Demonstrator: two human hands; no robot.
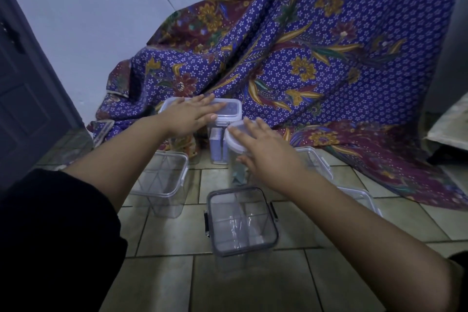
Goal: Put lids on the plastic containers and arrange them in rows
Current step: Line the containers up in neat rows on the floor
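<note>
Tiled floor (172, 233) in pale grey-green, grout lines running away from the viewer; plain light wall (88, 7) behind, dark panelled door (22, 88) at left. Patterned cloth (316, 58), purple with gold and maroon flowers, draped from upper right down onto the floor.

Clear plastic containers standing upright on the floor, mouths facing up. Far container (217, 144), tall, long axis vertical, closed by a rectangular lid (228, 109) whose long side runs left to right. Left hand (187, 116) laid flat on that lid, fingers spread and extended, clamped on nothing. Beside it on the right, a second container (240, 167) with a rounded white-rimmed lid (234, 140) sitting tilted on top; right hand (263, 152) resting over this lid, fingers apart on its top, thumb against the container's near side. Whether the lid is seated cannot be told.

Open container (162, 182) at left, no lid, white clips on its right side. Nearest container (241, 221), square, grey-rimmed, open, dark clips at both sides. Two more containers (319, 162), (362, 197) at right, partly hidden behind the right forearm. Loose lid (102, 129) leaning at the cloth's left edge. Black sleeve (50, 235) on the left arm.
</note>
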